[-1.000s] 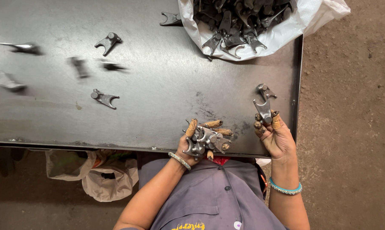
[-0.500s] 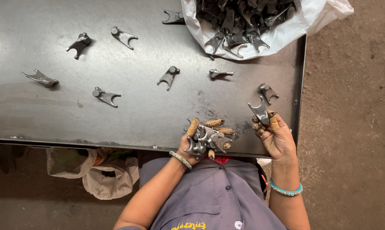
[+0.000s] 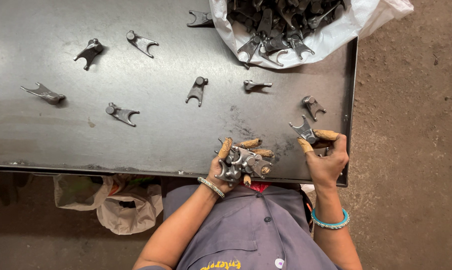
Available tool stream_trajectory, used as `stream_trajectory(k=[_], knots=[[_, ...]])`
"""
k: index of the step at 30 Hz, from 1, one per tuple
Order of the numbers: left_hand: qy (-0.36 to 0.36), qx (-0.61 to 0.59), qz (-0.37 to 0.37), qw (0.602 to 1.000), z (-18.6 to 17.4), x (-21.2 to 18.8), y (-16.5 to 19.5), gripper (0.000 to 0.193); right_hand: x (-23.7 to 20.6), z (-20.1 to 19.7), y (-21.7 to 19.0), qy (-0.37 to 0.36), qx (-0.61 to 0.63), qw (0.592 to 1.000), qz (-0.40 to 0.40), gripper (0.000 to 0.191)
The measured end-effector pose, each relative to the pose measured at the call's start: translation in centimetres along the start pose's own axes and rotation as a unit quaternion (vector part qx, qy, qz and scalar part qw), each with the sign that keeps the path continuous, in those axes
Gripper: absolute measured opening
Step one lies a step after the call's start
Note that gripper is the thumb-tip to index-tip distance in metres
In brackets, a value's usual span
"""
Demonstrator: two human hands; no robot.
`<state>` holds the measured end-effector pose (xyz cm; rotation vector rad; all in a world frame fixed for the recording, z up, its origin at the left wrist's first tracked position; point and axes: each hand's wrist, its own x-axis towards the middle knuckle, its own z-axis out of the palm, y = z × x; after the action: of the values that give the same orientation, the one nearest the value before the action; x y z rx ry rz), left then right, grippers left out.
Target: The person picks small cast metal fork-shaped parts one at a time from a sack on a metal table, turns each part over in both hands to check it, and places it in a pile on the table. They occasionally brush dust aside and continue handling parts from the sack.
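1. The left hand (image 3: 231, 167), nearest the body at the table's near edge, was closed around a cluster of grey forked metal parts (image 3: 242, 164), its taped fingertips (image 3: 225, 147) curled over the top of the bunch.
2. At about three o'clock from it, the right hand (image 3: 326, 160) pinched a single forked part (image 3: 304, 131) between taped thumb and forefinger, gripping at the hub end with the prongs pointing away.
3. These parts looked like solid cast or forged steel: rigid, fairly heavy for their bulk, possibly slick or sharp-edged. The round hub seemed the safest place to grip.
4. Just beyond the right hand, at twelve o'clock, one loose part (image 3: 313, 106) lay on the dark steel table (image 3: 61, 145).
5. Further out, several loose forks (image 3: 197, 90) lay scattered well apart toward ten and eleven o'clock.
6. Farthest, at one o'clock, a white sack (image 3: 336, 35) stood open, full of the same parts.
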<state>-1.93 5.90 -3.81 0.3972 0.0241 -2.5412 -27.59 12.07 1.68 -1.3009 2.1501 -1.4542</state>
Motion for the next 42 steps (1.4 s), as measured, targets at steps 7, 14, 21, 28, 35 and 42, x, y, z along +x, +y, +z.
stream_trajectory(k=[7,14,21,28,35,42], knots=[[-0.043,-0.021,-0.007,0.999,-0.2,0.0,0.0,0.075,0.1,-0.1,0.4,-0.001,0.008,1.0,0.012,0.051],[0.008,-0.037,-0.006,0.999,-2.6,0.5,-0.7,0.064,1.2,-0.5,-0.9,-0.032,-0.102,0.994,0.037,0.044],[0.061,-0.047,0.011,0.997,-4.1,0.9,-1.3,0.054,4.7,-1.5,-3.1,-0.09,-0.209,0.974,-0.014,0.039],[-0.011,-0.055,0.005,0.998,-4.3,0.7,-1.2,0.058,9.5,2.8,-1.2,-0.083,-0.212,0.972,-0.056,0.044],[0.034,-0.046,0.002,0.998,-2.4,0.4,-0.8,0.062,9.3,0.9,3.6,-0.124,0.344,0.923,0.117,0.04],[-0.071,-0.014,-0.011,0.997,-0.5,0.0,0.0,0.076,6.9,-2.1,5.5,-0.153,0.604,0.735,0.266,0.037]])
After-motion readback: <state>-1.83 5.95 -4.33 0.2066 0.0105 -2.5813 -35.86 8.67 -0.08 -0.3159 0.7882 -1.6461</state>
